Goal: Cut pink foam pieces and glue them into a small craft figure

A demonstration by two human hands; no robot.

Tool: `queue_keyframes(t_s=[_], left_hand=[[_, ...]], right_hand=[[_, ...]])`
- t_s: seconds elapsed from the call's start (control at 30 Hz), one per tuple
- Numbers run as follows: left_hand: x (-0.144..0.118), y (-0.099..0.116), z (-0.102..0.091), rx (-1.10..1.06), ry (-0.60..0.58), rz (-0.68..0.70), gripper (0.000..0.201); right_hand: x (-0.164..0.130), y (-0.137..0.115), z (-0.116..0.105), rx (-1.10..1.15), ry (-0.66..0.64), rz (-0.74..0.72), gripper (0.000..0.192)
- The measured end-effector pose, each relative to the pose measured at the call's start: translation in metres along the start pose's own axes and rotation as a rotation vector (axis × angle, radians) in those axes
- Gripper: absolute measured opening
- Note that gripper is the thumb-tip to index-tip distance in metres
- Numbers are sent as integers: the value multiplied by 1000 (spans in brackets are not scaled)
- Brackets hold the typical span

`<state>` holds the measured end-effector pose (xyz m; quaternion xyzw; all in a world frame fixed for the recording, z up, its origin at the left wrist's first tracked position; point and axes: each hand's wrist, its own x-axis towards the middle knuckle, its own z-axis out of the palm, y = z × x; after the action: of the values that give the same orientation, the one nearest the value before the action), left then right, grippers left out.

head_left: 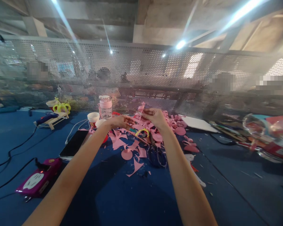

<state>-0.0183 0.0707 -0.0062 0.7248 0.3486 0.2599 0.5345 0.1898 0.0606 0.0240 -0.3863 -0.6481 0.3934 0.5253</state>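
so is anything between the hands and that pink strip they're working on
Nothing visible. The right hand already pinches the pink strip above the pink paper scraps, and the left hand is right beside it.

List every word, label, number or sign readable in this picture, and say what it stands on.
No text can be read anywhere.
Pink plastic bottle: any label is too blurred.
Magenta glue-gun-like device: white patch, no legible letters.
Clear plastic packets with colourful contents: print too blurred.
Black phone: screen dark.
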Motion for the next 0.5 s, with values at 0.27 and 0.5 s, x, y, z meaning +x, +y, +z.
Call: queue_keyframes(t_s=[0.27, 0.5], left_hand=[[-10, 5, 9, 819, -107, -238, 36], [7, -22, 73, 867, -95, -226, 57]], right_hand=[[1, 10, -37, -108, 106, 93, 36], [-4, 3, -46, -266, 67, 253, 30]])
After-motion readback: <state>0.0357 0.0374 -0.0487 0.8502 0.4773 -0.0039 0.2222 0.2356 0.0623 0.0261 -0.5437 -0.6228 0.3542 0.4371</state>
